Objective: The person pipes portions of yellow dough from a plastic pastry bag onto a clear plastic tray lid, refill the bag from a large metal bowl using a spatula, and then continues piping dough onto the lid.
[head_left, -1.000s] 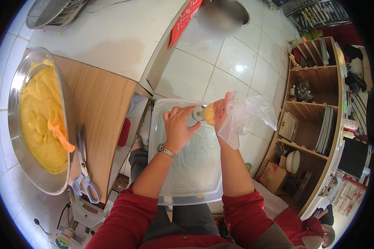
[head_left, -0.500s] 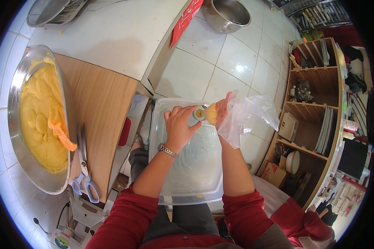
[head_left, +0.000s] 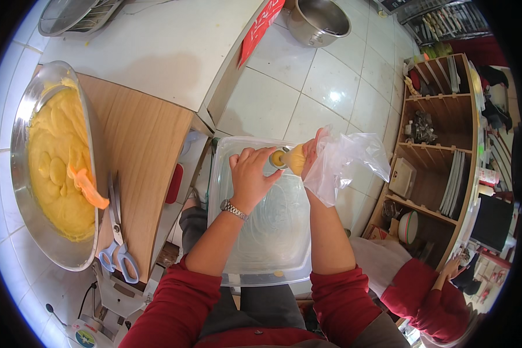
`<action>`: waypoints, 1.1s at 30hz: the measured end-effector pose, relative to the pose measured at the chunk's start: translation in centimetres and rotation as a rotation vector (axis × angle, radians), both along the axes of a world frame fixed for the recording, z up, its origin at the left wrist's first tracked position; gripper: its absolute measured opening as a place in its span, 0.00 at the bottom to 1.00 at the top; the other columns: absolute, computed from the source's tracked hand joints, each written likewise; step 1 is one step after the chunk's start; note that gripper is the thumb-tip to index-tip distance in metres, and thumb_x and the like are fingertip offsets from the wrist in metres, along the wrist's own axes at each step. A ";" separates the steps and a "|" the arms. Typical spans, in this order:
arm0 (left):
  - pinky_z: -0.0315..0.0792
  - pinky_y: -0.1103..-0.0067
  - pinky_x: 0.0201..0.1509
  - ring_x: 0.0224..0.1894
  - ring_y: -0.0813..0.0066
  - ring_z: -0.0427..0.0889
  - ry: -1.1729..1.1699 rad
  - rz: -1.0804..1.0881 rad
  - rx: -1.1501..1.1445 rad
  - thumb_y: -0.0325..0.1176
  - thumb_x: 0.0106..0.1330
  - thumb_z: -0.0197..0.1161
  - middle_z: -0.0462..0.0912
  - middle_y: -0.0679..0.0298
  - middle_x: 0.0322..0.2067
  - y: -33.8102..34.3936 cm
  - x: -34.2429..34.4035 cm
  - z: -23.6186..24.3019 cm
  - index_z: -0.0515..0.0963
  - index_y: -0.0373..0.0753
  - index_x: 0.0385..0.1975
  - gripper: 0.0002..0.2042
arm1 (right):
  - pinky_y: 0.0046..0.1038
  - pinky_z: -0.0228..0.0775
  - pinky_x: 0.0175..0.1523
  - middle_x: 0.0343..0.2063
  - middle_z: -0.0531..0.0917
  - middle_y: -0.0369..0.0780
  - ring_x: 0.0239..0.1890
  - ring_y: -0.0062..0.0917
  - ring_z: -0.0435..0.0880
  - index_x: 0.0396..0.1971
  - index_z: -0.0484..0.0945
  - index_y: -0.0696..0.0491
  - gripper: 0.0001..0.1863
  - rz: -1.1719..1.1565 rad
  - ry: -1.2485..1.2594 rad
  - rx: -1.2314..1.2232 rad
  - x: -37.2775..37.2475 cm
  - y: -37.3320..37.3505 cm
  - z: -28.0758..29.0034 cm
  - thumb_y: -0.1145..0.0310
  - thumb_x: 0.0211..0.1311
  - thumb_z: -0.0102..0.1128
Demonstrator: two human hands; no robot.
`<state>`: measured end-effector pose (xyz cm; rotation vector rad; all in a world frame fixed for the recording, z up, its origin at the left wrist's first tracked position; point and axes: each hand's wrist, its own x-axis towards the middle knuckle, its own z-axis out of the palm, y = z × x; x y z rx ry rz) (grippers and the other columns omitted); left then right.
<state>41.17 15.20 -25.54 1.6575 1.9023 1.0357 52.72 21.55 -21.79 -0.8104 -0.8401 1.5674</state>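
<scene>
My left hand (head_left: 252, 175) pinches a small round cup (head_left: 272, 160) between thumb and fingers; yellow batter shows inside it. My right hand (head_left: 312, 152) is closed round a clear plastic piping bag (head_left: 345, 165), whose loose end fans out to the right. The bag's batter-filled tip (head_left: 296, 159) points left into the cup's mouth. Beneath both hands lies a large translucent plastic tub (head_left: 267, 243), its surface smeared, with a small yellow spot near its front edge.
On the wooden table at left stand a metal bowl (head_left: 91, 124) of yellow batter with an orange spatula (head_left: 88, 185) and blue-handled scissors (head_left: 118, 243). A steel pot (head_left: 316, 26) sits on the tiled floor. Wooden shelves (head_left: 432, 153) line the right, near a co-worker's red sleeve (head_left: 417, 290).
More yellow batter shows in the cup than before. My hands have hardly moved. At the lower right the co-worker has shifted, and a forearm and hand now reach up by the shelves.
</scene>
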 end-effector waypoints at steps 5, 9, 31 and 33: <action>0.55 0.76 0.42 0.37 0.77 0.71 0.005 -0.006 -0.001 0.37 0.39 0.70 0.79 0.74 0.36 0.0 -0.1 0.1 0.75 0.46 0.40 0.23 | 0.18 0.50 0.24 0.12 0.59 0.29 0.16 0.16 0.57 0.23 0.67 0.50 0.12 0.012 -0.051 0.052 -0.5 0.0 1.0 0.59 0.63 0.48; 0.54 0.76 0.42 0.37 0.77 0.71 -0.001 0.005 0.001 0.37 0.38 0.71 0.79 0.75 0.34 0.0 0.0 -0.1 0.76 0.47 0.39 0.23 | 0.18 0.50 0.24 0.11 0.59 0.29 0.15 0.16 0.56 0.24 0.67 0.50 0.13 -0.026 -0.058 0.088 -0.8 0.0 1.2 0.59 0.64 0.47; 0.69 0.74 0.38 0.34 0.67 0.73 -0.180 0.183 -0.094 0.29 0.44 0.69 0.75 0.58 0.34 -2.3 -1.4 1.1 0.69 0.36 0.45 0.25 | 0.20 0.52 0.21 0.06 0.48 0.30 0.10 0.17 0.50 0.08 0.46 0.46 0.21 -0.804 0.406 -0.463 6.9 -0.3 5.5 0.70 0.55 0.44; 0.69 0.74 0.38 0.34 0.67 0.73 -0.168 0.187 -0.096 0.29 0.44 0.69 0.75 0.58 0.34 -2.1 -1.6 0.7 0.70 0.36 0.44 0.25 | 0.19 0.54 0.21 0.05 0.49 0.30 0.09 0.17 0.51 0.07 0.47 0.46 0.21 -0.808 0.390 -0.460 6.9 -0.5 5.5 0.71 0.54 0.45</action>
